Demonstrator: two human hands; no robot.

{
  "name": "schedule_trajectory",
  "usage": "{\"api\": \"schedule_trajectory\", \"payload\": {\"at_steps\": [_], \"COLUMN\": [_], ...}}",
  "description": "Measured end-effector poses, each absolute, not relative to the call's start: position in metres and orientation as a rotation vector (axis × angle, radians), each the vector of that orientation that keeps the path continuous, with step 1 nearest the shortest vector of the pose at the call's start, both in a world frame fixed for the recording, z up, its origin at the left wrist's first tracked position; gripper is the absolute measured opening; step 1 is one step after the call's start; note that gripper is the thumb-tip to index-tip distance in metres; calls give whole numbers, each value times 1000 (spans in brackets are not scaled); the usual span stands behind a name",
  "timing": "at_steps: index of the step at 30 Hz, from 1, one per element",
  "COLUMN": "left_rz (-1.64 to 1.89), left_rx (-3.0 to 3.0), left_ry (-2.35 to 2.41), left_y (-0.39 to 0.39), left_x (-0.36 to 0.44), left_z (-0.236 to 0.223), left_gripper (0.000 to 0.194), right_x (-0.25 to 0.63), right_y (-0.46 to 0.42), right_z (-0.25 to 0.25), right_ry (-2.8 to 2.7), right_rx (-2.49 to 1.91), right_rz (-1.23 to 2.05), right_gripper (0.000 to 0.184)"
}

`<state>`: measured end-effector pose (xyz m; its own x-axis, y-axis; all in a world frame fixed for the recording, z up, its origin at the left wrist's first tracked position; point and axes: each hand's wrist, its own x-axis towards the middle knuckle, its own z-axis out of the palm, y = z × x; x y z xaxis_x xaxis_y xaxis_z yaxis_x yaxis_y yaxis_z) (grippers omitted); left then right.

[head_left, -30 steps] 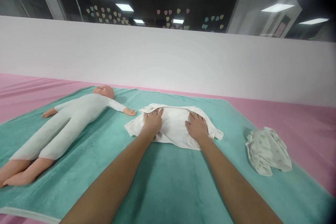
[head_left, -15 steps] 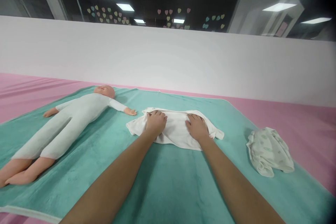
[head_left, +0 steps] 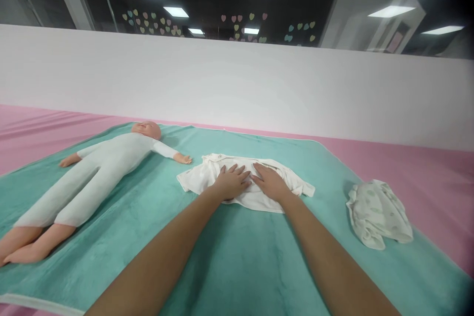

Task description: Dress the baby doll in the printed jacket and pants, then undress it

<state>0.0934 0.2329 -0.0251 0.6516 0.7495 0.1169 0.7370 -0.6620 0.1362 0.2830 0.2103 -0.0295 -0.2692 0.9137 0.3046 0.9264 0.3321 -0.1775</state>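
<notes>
A small white baby garment (head_left: 202, 176) lies spread on the green blanket (head_left: 244, 256), its top part folded over toward me. My left hand (head_left: 232, 182) rests flat on the middle of the cloth with the fingers spread. Close beside it, my right hand (head_left: 272, 181) also lies flat on the garment, fingers stretched out and pointing up and left. The fingertips of both hands almost meet. Neither hand grips the fabric. Sleeve-like ends of the garment stick out at the left and right.
A baby doll (head_left: 107, 158) in a pale one-piece lies on its back at the left. On the right sits a crumpled white cloth (head_left: 377, 212) with green spots. Pink fabric (head_left: 418, 173) borders the blanket, and a white wall (head_left: 237, 84) stands behind.
Both hands have slid inward over the garment and are now close together. The garment's top edge, raised earlier, has come down toward me. Doll and spotted cloth stay put.
</notes>
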Motion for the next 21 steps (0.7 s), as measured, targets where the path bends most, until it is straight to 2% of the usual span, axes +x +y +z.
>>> {"api": "schedule_trajectory", "payload": {"at_steps": [7, 14, 21], "left_rz": [403, 492, 422], "left_rx": [2700, 2755, 2656], "left_ry": [1442, 1577, 1705], "left_y": [238, 246, 258], "left_x": [92, 92, 82], "left_z": [-28, -31, -32], "left_gripper": [59, 56, 55], "right_x": [282, 283, 265], "right_y": [209, 211, 222], "right_z": [-32, -32, -20], "right_ry": [-2346, -2257, -2170], "right_rx": [-1744, -1819, -2004], "right_rz": [-23, 28, -109], "right_gripper": [57, 67, 51]}}
